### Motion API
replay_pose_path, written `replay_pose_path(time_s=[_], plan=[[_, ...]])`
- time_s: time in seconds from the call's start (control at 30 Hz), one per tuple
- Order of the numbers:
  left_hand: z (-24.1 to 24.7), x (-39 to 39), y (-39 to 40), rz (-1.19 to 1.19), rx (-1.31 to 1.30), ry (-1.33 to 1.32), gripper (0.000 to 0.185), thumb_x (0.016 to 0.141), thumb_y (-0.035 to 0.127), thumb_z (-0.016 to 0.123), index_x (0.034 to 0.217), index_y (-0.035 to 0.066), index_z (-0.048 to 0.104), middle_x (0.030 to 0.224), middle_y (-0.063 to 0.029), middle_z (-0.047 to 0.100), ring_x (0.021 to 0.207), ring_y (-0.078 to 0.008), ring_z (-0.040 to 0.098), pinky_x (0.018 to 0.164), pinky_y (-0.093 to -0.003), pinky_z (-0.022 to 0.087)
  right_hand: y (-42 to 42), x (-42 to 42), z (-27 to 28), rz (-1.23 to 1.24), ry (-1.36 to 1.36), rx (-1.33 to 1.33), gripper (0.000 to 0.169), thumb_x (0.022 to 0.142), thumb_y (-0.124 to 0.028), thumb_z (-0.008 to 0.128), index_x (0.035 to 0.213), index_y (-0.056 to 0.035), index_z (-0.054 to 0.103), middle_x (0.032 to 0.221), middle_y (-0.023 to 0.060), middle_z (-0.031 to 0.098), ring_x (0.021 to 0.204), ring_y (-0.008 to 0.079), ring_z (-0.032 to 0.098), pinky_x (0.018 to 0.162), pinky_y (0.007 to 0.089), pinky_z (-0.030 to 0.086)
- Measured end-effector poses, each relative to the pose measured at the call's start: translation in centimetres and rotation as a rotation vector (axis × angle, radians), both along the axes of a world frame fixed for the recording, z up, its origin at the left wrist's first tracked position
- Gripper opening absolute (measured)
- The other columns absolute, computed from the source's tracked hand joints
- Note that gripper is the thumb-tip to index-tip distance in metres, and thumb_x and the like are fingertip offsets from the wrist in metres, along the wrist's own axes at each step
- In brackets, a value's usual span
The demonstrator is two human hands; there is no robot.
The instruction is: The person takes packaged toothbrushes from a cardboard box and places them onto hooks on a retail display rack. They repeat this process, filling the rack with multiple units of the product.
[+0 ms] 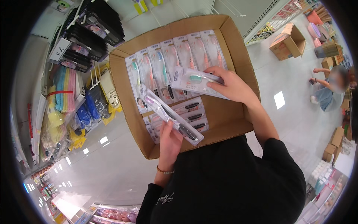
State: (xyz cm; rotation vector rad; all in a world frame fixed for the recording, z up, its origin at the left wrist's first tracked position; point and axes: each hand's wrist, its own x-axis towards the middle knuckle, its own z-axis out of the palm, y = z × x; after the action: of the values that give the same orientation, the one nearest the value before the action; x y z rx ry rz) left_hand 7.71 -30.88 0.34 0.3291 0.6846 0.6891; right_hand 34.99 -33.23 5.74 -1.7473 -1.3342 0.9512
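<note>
An open cardboard box (237,58) lies before me, holding a row of packaged toothbrushes (163,70) in clear blister packs, with several more packs lying crosswise below the row. My left hand (171,140) grips the lower middle of a blister pack with a purple-bristled, black-handled toothbrush (167,112), tilted over the box. Between the thumb and fingers of my right hand (230,85) is a pack with a green-bristled toothbrush (194,78), lying over the lower ends of the row. Its handle end is partly hidden by the hand.
Black hanging packs (98,28) and a price card (60,49) are on hooks at upper left, above bagged colourful goods (64,95). Empty hooks (232,8) stick out beyond the box. Right, an open carton (289,42) stands on the floor, and a person (330,89) crouches farther off.
</note>
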Motion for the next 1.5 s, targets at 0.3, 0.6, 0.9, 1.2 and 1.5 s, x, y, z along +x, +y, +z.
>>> replay_pose_path(time_s=[0.3, 0.6, 0.9, 1.2, 1.5], plan=[[-1.3, -0.3, -1.0, -0.038, 0.088, -0.022, 0.032, 0.097, 0.013, 0.051, 0.128, 0.007, 0.047, 0.125, -0.0042, 0.055, 0.115, -0.0179, 0.052, 0.099, -0.0397, 0.042, -0.1, 0.7, -1.0, -0.045, -0.112, -0.003, 0.028, 0.085, -0.014, 0.065, 0.108, -0.0007, 0.057, 0.079, 0.0123, 0.061, 0.064, 0.0172, 0.055, 0.06, 0.0308, 0.045], [-1.3, 0.2, -0.8, -0.046, 0.124, 0.018, 0.026, 0.097, 0.013, 0.05, 0.123, 0.007, 0.051, 0.122, -0.0036, 0.057, 0.11, -0.0163, 0.055, 0.096, -0.0369, 0.044, -0.3, 1.7, -0.9, -0.155, -0.05, 0.102, 0.026, 0.085, -0.012, 0.065, 0.107, -0.0004, 0.057, 0.077, 0.0094, 0.061, 0.06, 0.014, 0.052, 0.057, 0.0288, 0.043], [-1.2, 0.2, -0.6, -0.062, 0.031, 0.047, 0.027, 0.098, 0.013, 0.049, 0.124, 0.007, 0.047, 0.117, -0.0035, 0.058, 0.107, -0.0172, 0.056, 0.095, -0.0379, 0.046, -0.7, 1.6, -0.4, -0.163, -0.082, 0.061, 0.025, 0.084, -0.01, 0.065, 0.106, 0.001, 0.058, 0.08, 0.0101, 0.062, 0.064, 0.0131, 0.052, 0.059, 0.029, 0.043], [0.4, 0.5, 0.1, -0.043, 0.021, 0.017, 0.026, 0.096, 0.01, 0.05, 0.122, 0.007, 0.049, 0.117, -0.002, 0.058, 0.109, -0.0151, 0.054, 0.097, -0.0377, 0.042, 0.1, 0.3, 3.0, -0.147, -0.306, 0.41, 0.028, 0.082, -0.012, 0.068, 0.108, -0.0052, 0.063, 0.093, 0.0129, 0.063, 0.072, 0.0281, 0.06, 0.061, 0.0335, 0.048], [0.8, 0.3, -0.2, 0.008, 0.038, 0.0, 0.027, 0.097, 0.009, 0.049, 0.123, 0.007, 0.048, 0.119, -0.0035, 0.056, 0.11, -0.0163, 0.054, 0.096, -0.0378, 0.044, -0.1, -0.2, 2.8, 0.14, -0.45, -0.018, 0.03, 0.081, -0.012, 0.066, 0.109, -0.0082, 0.058, 0.097, 0.0149, 0.065, 0.084, 0.034, 0.064, 0.074, 0.0406, 0.049]])
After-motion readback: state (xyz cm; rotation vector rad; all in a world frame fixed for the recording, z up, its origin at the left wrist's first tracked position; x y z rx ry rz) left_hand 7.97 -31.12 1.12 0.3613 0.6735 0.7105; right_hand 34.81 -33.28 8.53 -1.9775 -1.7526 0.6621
